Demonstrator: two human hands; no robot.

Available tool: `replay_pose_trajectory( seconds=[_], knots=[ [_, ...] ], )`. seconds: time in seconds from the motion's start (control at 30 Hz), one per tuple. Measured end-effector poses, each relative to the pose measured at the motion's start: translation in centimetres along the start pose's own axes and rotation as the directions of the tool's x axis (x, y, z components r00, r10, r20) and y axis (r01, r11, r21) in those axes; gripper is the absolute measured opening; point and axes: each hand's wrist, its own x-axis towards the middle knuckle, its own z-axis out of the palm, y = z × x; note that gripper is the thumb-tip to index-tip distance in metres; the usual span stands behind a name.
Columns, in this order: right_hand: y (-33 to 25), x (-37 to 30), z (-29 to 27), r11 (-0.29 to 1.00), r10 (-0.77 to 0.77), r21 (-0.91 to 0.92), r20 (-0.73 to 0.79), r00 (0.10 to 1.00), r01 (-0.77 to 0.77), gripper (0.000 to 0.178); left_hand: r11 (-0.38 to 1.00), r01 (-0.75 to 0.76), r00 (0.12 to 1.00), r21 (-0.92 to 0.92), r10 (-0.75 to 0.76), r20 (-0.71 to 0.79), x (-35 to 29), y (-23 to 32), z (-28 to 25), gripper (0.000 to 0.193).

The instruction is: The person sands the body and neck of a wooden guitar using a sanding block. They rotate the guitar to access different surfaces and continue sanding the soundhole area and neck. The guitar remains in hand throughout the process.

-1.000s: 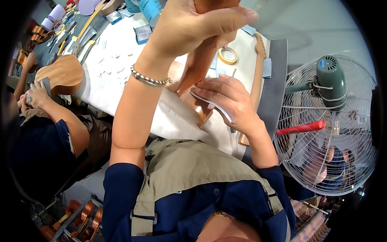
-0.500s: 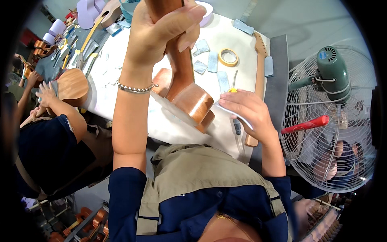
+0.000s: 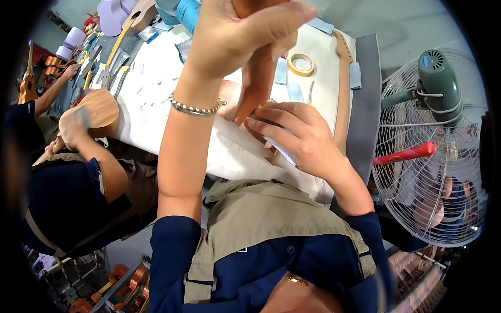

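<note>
My left hand (image 3: 245, 41) is wrapped round the neck of a brown wooden ukulele (image 3: 257, 81), holding it up at a slant above the bench. The neck's upper end runs out of view at the top. My right hand (image 3: 302, 135) lies over the ukulele's body near the neck joint and hides much of it. Under those fingers is a pale piece of sandpaper (image 3: 282, 152), pressed to the wood; only its white edge shows.
On the white-covered bench (image 3: 151, 99) lie a yellow tape roll (image 3: 301, 63), blue-grey sandpaper scraps (image 3: 281, 71) and a loose guitar neck (image 3: 342, 99). A caged fan (image 3: 428, 146) stands at the right. At the left a co-worker rubs a wooden instrument body (image 3: 99, 112).
My right hand has moved up and left with the sandpaper, from beside the ukulele onto its body. My left hand and the neck have shifted right in the view.
</note>
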Motion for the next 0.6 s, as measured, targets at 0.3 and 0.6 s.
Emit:
replay_pose_trajectory(
  seconds=[0.3,0.6],
  knots=[
    [-1.4,-0.2,-0.4,0.999,-0.015,-0.039,0.085,0.996,0.018,0.034,0.999,0.046,0.998,0.005,-0.046,-0.043,0.1,0.3,1.5,0.012],
    [-1.2,-1.1,-0.9,0.999,-0.043,0.014,0.093,0.995,0.042,0.032,0.992,0.121,0.990,0.031,-0.118,-0.071,-0.1,0.1,1.5,0.014]
  ],
)
